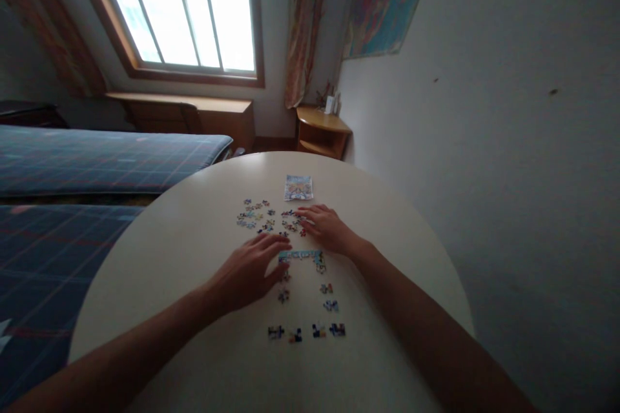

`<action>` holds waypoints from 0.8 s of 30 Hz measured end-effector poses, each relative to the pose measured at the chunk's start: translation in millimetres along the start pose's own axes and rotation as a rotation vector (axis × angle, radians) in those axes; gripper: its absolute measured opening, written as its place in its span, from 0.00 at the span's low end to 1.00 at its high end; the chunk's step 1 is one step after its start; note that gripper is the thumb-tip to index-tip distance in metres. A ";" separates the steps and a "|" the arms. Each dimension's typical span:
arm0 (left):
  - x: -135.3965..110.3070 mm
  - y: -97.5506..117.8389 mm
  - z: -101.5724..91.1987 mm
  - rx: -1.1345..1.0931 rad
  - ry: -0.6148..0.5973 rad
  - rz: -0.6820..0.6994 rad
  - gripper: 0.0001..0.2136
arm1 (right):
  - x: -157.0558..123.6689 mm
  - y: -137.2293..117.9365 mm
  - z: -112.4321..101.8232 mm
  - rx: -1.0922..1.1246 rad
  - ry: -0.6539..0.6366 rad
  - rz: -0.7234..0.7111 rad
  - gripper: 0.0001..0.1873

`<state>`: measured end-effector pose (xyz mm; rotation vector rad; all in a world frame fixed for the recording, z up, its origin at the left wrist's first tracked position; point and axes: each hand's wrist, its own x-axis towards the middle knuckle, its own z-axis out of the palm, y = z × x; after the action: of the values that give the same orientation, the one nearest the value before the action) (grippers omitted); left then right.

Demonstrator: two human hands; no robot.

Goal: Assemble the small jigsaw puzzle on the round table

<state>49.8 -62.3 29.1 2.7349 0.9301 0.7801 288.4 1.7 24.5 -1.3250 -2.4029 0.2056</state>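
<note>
Small jigsaw pieces lie on a round cream table (194, 284). My left hand (249, 271) rests flat with fingers stretched out, its tips touching the left end of a joined strip of pieces (303, 256). My right hand (325, 227) lies palm down just beyond the strip, fingers reaching left into a loose pile of pieces (261, 216). Whether it pinches a piece is hidden. A few separate pieces (305, 332) sit in a row nearer to me, with others (329, 297) between them and the strip.
A small printed picture card (298, 188) lies at the far side of the table. Beds with blue plaid covers (72, 161) stand to the left. A wooden corner shelf (322, 132) and a window (184, 6) are beyond; a plain wall (484, 142) runs along the right.
</note>
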 end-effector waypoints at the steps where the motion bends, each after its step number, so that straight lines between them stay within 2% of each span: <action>1: 9.4 -10.3 2.3 0.031 0.009 -0.035 0.13 | 0.7 3.1 4.6 0.011 0.000 -0.002 0.19; 5: 40.6 -47.6 16.5 0.102 0.009 -0.069 0.14 | -1.4 14.8 12.4 0.062 0.043 -0.017 0.18; 9: 46.5 -66.5 27.9 0.121 0.003 -0.053 0.13 | -5.3 19.7 8.7 0.079 0.103 0.021 0.17; 12: 38.8 -71.5 29.2 0.151 0.009 -0.046 0.13 | -8.6 18.9 4.6 0.067 0.120 0.068 0.17; 18: 30.9 -71.9 25.1 0.147 0.097 -0.099 0.13 | -12.0 18.4 1.0 0.006 0.086 0.136 0.17; 24: 30.5 -63.5 21.8 0.075 0.003 0.033 0.14 | -15.1 19.6 4.8 -0.007 0.070 0.058 0.19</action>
<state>48.2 7.3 4.7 2.8210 0.9354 0.7699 309.0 0.0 10.0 -1.3831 -2.3109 0.1646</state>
